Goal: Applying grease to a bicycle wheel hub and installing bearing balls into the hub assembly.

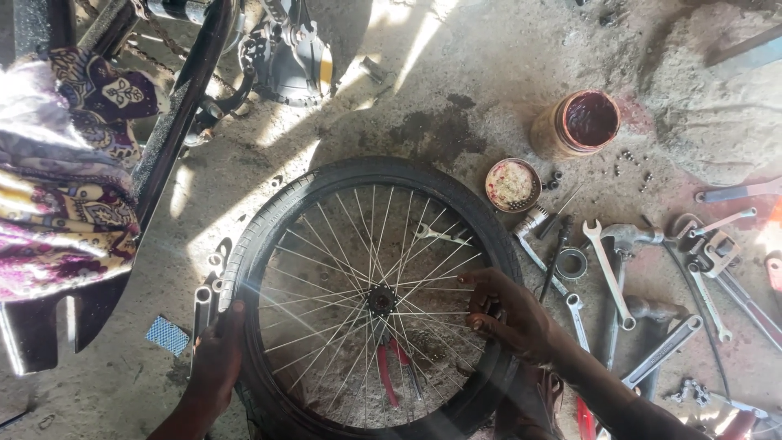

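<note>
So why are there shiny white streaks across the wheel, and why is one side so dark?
Head view: sunlight glints off the spokes near the left hand, making streaky glare; the ground at the top is washed out; the tyre and right hand sit in shadow.

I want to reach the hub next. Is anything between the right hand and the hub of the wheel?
Only thin spokes cross between the right hand and the hub; the hand already rests among them. Nothing else blocks it.

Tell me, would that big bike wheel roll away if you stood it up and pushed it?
Probably yes: the wheel is round with a rubber tyre, so upright it should roll, then likely topple. Lying flat now, with the left hand on its rim, it looks stiff. Its thin spokes suggest it is fairly light.
</note>
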